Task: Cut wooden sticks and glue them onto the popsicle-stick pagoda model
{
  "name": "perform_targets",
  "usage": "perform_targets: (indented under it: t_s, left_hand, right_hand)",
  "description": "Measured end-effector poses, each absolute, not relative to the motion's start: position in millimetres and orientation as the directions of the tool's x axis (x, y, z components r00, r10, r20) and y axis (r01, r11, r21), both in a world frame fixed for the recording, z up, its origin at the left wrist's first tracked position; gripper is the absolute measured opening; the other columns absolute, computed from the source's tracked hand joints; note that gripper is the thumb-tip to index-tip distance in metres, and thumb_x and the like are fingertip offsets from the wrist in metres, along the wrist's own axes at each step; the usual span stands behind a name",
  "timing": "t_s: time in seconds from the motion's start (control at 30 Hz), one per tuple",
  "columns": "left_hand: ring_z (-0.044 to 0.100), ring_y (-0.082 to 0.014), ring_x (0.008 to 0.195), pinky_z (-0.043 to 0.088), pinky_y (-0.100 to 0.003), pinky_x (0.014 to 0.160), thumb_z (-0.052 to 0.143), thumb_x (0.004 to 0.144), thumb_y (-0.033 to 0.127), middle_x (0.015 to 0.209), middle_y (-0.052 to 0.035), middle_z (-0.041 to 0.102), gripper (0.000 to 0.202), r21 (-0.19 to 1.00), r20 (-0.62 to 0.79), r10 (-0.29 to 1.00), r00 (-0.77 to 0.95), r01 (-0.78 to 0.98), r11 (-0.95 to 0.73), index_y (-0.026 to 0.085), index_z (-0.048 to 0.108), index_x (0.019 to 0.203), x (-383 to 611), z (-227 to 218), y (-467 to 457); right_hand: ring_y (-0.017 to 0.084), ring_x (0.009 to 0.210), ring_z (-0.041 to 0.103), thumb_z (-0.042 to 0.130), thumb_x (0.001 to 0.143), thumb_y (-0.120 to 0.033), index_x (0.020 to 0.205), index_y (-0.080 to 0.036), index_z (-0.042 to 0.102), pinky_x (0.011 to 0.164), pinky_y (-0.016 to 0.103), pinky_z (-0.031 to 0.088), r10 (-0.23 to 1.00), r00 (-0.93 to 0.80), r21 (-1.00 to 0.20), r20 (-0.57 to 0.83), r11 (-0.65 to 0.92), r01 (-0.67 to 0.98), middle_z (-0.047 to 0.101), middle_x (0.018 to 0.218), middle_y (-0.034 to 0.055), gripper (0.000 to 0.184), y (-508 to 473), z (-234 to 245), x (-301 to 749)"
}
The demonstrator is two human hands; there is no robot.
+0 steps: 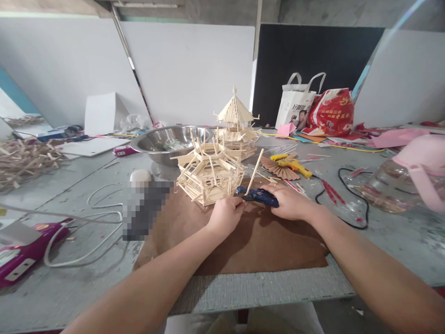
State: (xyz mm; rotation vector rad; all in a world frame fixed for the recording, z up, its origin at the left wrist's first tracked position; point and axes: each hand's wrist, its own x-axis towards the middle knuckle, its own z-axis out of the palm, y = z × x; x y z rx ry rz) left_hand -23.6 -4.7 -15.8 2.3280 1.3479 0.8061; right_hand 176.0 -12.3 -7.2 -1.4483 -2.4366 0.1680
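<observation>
head view, stick (pixel 255 170) steep, top leaning right, blue tool (pixel 261 196) crosswise

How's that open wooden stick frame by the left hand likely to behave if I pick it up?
The stick frame is probably light for its size, being thin sticks with gaps between them. It may be fragile, since slender sticks jut up from its top. It seems unlikely to roll, given its angular, many-sided shape.

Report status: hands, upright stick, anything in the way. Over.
Right hand gripping blue hand tool. Left hand at the tool's far end, grip hidden. Pale stick slants up there. Stick frame close beyond left hand, might crowd it.
</observation>
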Motion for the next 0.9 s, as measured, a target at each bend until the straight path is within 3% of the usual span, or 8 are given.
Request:
perform_targets:
  t_s: [0.33, 0.6, 0.9]
  left_hand:
    - [0.048, -0.0096, 0.05, 0.032, -0.018, 0.049, 0.046, 0.071, 0.015, 0.048, 0.0006, 0.053, 0.019, 0.541, 0.33, 0.872, 0.361, 0.685, -0.488, 0.015, 0.065, 0.064, -23.2, -15.7, -6.0]
    - [0.051, -0.0105, 0.054, 0.034, -0.018, 0.05, 0.05, 0.071, 0.02, 0.056, -0.0008, 0.06, 0.017, 0.607, 0.324, 0.88, 0.348, 0.637, -0.475, 0.015, 0.066, 0.07, -22.6, -18.6, -4.0]
    - [0.046, -0.0087, 0.051, 0.033, -0.017, 0.049, 0.05, 0.071, 0.023, 0.052, 0.0013, 0.056, 0.019, 0.641, 0.336, 0.901, 0.274, 0.635, -0.432, 0.015, 0.067, 0.07, -24.1, -19.0, -4.1]
  right_hand:
    - [0.02, 0.096, 0.05, 0.05, 0.059, -0.013, 0.106, -0.018, 0.05, 0.084, 0.032, 0.035, 0.861, -0.455, -0.26, 0.227, 0.504, 0.824, 0.057, 0.102, 0.0075, 0.048, -13.6, -6.6, 170.2]
    - [0.02, 0.089, 0.051, 0.049, 0.062, -0.013, 0.102, -0.017, 0.051, 0.075, 0.031, 0.038, 0.853, -0.464, -0.254, 0.24, 0.517, 0.818, 0.057, 0.095, 0.0082, 0.041, -15.0, -5.8, 166.8]
    - [0.022, 0.1, 0.048, 0.05, 0.061, -0.016, 0.112, -0.016, 0.047, 0.084, 0.035, 0.035, 0.867, -0.436, -0.282, 0.242, 0.493, 0.823, 0.054, 0.109, 0.0105, 0.051, -12.8, -10.0, 169.3]
